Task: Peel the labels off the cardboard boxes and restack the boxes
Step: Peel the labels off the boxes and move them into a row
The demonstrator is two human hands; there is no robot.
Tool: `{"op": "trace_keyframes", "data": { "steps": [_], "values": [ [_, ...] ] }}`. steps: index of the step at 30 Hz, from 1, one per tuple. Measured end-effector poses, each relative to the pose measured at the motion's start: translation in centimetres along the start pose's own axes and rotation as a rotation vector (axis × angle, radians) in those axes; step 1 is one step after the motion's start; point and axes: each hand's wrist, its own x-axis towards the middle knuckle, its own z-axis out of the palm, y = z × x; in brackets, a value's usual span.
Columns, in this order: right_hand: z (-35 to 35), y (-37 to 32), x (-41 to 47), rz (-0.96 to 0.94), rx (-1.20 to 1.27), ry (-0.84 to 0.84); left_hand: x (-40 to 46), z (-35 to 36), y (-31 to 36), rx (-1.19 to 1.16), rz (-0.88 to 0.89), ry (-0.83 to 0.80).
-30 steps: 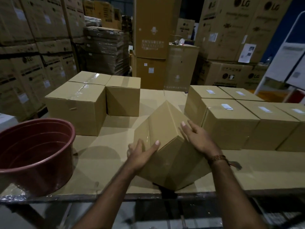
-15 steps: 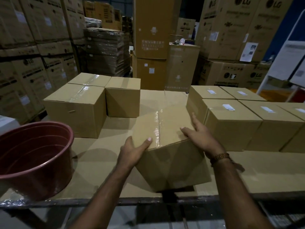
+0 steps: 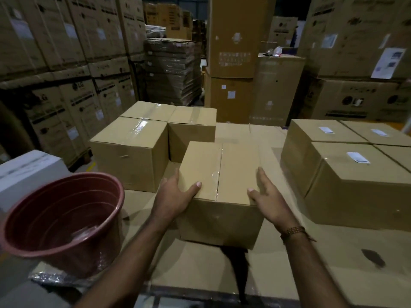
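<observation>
Clasping the taped box (image 3: 219, 187) by its side walls, thumbs on top.
Left hand (image 3: 175, 196) and right hand (image 3: 270, 200) hold it, fingers spread; stiff cardboard, probably light, slick tape.

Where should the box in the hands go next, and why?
Probably left, beside the unlabelled boxes. The held box, gripped by the left hand and right hand, shows no label on top, unlike the labelled boxes on the right.
</observation>
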Motion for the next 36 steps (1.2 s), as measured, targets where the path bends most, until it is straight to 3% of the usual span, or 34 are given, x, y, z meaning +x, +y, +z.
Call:
{"op": "trace_keyframes", "data": {
  "steps": [8,14,21,28,36],
  "values": [
    [3.7,3.0,6.8,0.055,-0.065,0.02,5.5,2.0,-1.5,0.114,-0.018,0.01],
    [6.6,2.2,12.8,0.033,-0.111,0.029,11.8,-0.6,-1.2,0.548,0.084,0.022],
    [10.3,0.8,19.3,0.016,-0.136,0.009,20.1,-7.3,-3.6,0.506,0.24,0.13],
    [12.2,0.2,23.3,0.002,-0.156,-0.017,23.5,-9.5,-6.4,0.582,0.236,-0.081],
    [13.6,-0.6,25.3,-0.014,-0.176,-0.01,25.3,-9.8,-6.2,0.747,0.298,-0.157]
  ]
}}
